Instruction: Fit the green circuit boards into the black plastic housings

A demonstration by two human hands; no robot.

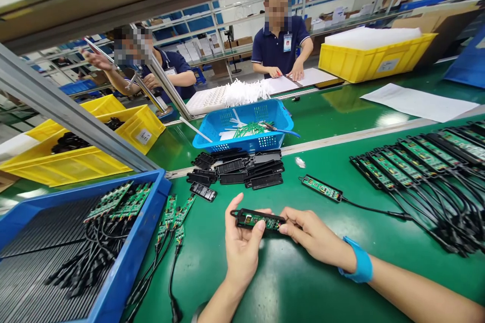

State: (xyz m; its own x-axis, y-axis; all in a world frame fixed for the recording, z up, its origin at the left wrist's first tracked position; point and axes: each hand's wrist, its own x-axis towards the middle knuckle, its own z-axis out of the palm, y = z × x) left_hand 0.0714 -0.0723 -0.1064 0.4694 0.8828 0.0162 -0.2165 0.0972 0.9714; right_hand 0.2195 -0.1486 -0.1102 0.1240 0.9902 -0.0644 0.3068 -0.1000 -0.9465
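Both my hands hold a long black housing with a green circuit board (258, 220) in it, just above the green mat. My left hand (241, 247) grips its left end between thumb and fingers. Pinching the right end is my right hand (308, 232), which wears a blue wrist strap (358, 262). A pile of empty black housings (237, 169) lies just beyond the hands. One assembled board with a black cable (322, 188) rests to the right.
A blue tray (125, 262) of cabled boards sits at the left, with more boards (176, 212) spilling beside it. Rows of finished cabled boards (424, 161) lie at the right. Behind are a blue basket (246, 128), yellow bins (76, 159) and two other people at work.
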